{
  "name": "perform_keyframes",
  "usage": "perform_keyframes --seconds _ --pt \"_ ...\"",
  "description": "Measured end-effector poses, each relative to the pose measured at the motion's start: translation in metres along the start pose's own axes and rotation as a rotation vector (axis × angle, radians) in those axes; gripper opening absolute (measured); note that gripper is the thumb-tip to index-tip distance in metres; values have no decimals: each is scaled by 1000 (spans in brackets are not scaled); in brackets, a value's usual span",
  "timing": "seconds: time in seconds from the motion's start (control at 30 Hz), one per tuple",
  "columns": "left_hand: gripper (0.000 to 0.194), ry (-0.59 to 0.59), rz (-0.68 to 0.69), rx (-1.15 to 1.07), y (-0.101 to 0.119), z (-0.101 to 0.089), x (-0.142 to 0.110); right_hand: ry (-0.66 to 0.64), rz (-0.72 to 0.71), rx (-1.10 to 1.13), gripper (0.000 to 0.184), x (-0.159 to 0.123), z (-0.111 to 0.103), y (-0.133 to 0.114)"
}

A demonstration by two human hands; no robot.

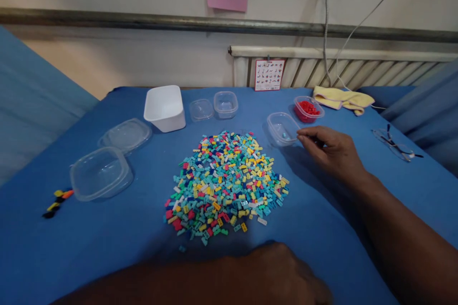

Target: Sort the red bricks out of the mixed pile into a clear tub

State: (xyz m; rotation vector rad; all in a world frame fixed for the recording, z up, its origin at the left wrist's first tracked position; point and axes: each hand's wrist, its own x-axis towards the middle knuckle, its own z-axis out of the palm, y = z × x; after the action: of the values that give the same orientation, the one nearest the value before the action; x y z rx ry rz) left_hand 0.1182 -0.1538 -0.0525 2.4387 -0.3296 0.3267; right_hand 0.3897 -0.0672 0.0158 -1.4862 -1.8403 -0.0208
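My right hand (331,150) has thumb and fingers pinched at the right rim of a small clear plastic container (281,118), in which a few small blue pieces lie. To its left spreads a broad pile of tiny toy building bricks (229,181) in turquoise, yellow, red, navy, green and white. Along the bottom edge, my left hand (282,274) is at the end of a forearm lying across the front of the pile. Its fingers are hidden from the camera, so whether it holds anything does not show.
Behind the pile stand a white bin (164,107), a small clear tub (225,104) and a container of red pieces (308,108). A large clear container (100,174) and a lid (127,134) lie left. A yellow cloth (341,98) and eyeglasses (397,143) lie right.
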Motion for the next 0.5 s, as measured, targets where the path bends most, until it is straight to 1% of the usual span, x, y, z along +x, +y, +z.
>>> perform_keyframes --seconds 0.13,0.2,0.27,0.33,0.5 --pt "12 43 2 41 5 -6 2 -346 -178 160 17 -3 -4 -15" --pt "13 32 -6 73 6 -8 4 -455 -242 209 17 -5 -2 -19" --pt "14 5 -3 95 7 -10 6 -523 -273 228 18 -7 3 -22" --pt "15 -22 8 102 7 -12 7 -559 -286 225 20 -10 9 -25" --pt "17 -38 -18 104 7 -10 7 -567 -330 197 27 -16 19 -34"
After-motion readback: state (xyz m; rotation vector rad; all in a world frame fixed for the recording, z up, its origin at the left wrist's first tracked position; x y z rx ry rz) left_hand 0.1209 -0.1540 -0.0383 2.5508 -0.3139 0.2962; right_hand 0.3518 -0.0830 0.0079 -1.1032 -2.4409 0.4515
